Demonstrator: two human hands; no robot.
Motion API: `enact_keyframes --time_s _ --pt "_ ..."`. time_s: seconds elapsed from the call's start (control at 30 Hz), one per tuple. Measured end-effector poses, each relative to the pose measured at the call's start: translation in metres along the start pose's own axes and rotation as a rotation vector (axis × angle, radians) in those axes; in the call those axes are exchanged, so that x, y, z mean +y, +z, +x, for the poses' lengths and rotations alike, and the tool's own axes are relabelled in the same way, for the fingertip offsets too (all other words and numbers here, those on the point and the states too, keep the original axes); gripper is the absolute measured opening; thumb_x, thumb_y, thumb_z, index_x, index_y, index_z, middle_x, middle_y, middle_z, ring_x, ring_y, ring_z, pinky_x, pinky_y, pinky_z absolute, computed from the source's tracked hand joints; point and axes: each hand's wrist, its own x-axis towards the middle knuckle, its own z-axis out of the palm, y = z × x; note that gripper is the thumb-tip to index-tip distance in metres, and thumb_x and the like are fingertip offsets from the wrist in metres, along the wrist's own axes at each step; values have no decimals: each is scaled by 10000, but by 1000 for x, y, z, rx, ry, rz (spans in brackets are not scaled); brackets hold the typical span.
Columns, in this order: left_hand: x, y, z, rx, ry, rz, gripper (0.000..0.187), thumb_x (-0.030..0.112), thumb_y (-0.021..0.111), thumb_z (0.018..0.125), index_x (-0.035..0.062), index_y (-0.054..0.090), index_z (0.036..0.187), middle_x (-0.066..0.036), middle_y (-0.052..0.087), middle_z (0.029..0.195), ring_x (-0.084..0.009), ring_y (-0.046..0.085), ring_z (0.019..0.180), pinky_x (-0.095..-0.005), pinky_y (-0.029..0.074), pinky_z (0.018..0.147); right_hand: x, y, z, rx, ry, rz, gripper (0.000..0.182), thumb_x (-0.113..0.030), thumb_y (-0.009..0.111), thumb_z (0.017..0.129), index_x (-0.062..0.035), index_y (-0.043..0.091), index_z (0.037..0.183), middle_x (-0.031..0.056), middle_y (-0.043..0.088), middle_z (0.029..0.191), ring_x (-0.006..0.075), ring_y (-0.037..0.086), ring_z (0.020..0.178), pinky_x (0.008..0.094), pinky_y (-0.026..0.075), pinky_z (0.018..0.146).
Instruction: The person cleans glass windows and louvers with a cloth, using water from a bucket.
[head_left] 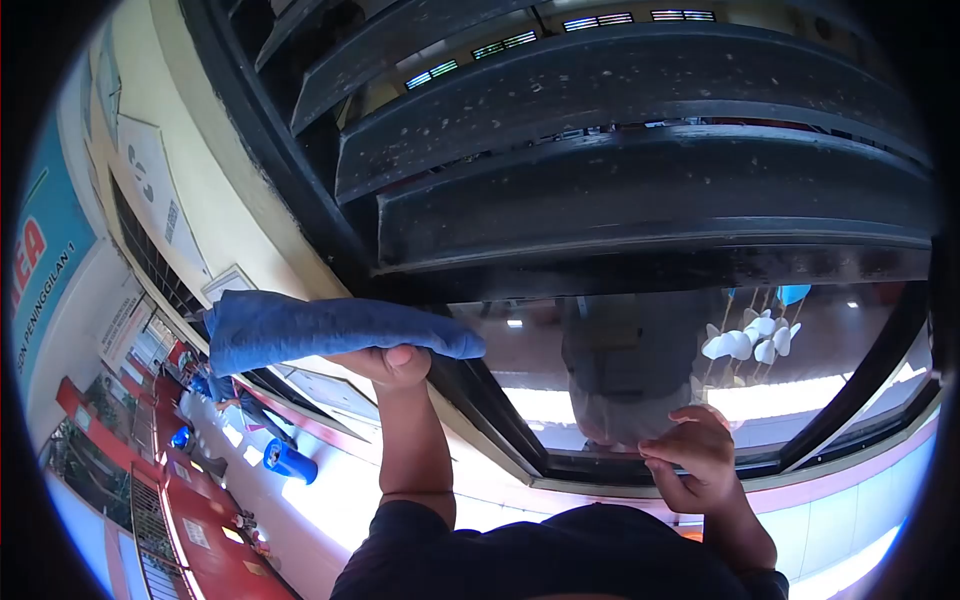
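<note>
My left hand (405,366) is closed on a folded blue cloth (330,328), held out to the left across the edge of the dark window frame. The cloth's right end overlaps the lower left part of the frame. On the right, my right hand (698,455) is raised in front of the glass pane (640,365), with thumb and forefinger pinched close together. Whatever is between those fingertips, if anything, is too small to make out. Above the pane run dark louvre slats (640,190), speckled with pale spots.
A corridor stretches away on the left, with a blue bin (290,460) and a person (255,412) farther back. Framed notices (160,190) and a blue banner (50,240) hang along it. White shapes (755,337) on strings show in the glass. Below runs a pale tiled ledge (830,520).
</note>
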Motion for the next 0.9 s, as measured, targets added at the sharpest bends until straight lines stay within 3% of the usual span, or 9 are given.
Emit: enact_keyframes --time_s 0.1,0.13,0.17,0.23,0.43,0.47,0.57,0.7,0.9 --pt "25 11 6 -175 -30 6 1146 840 381 873 -71 191 1542 -281 235 1569 -381 227 1485 -478 170 1190 8 -13 -13 7 11 -36 220 19 685 728 -97 741 906 -4 701 684 157 671 610 410 503 875" --pt "33 16 14 -233 -15 -2 1198 855 493 808 -25 190 1561 -290 184 1595 -433 179 1497 -546 174 1170 12 -18 -18 -4 13 -41 234 18 684 742 -106 740 932 -13 712 706 145 672 613 403 504 873" --pt "45 29 19 -252 19 56 1138 824 499 827 1 230 1565 -299 216 1598 -457 229 1484 -565 173 1170 15 -22 -21 -17 11 -44 247 16 682 757 -115 739 958 -22 724 729 133 673 616 396 505 870" --pt "64 29 41 -594 33 307 993 712 507 876 3 315 1545 -299 258 1595 -475 274 1469 -602 191 1156 17 -27 -23 15 7 -51 239 11 683 759 -116 740 953 -23 720 722 133 668 608 394 507 866" --pt "87 40 43 -530 -101 240 640 322 396 946 -22 436 1484 -331 361 1530 -463 387 1419 -576 274 1140 25 -33 -27 130 9 -42 195 8 694 691 -89 751 850 6 669 636 171 648 593 397 523 866" --pt "92 41 42 -502 -96 237 578 258 358 957 -34 500 1435 -314 450 1475 -453 457 1372 -557 298 1137 27 -34 -26 129 0 -41 196 6 695 690 -91 752 850 6 666 633 171 647 593 395 525 865" --pt "98 37 52 -655 -146 279 553 254 363 953 -32 564 1381 -272 528 1426 -439 492 1347 -548 303 1137 30 -38 -28 145 -11 -33 200 8 692 688 -95 752 848 3 662 629 169 644 590 389 528 859" --pt "124 54 70 -678 -238 296 510 220 404 944 -29 596 1345 -245 569 1394 -429 517 1324 -525 345 1126 32 -44 -27 167 -4 -13 203 23 678 694 -96 745 845 3 666 638 165 642 587 391 533 839" --pt "186 84 81 -763 70 118 563 278 507 904 -71 553 1344 -309 540 1382 -463 555 1257 -545 399 1081 36 -41 -16 128 -52 55 208 55 642 703 -76 717 846 20 675 664 183 652 609 409 534 821"
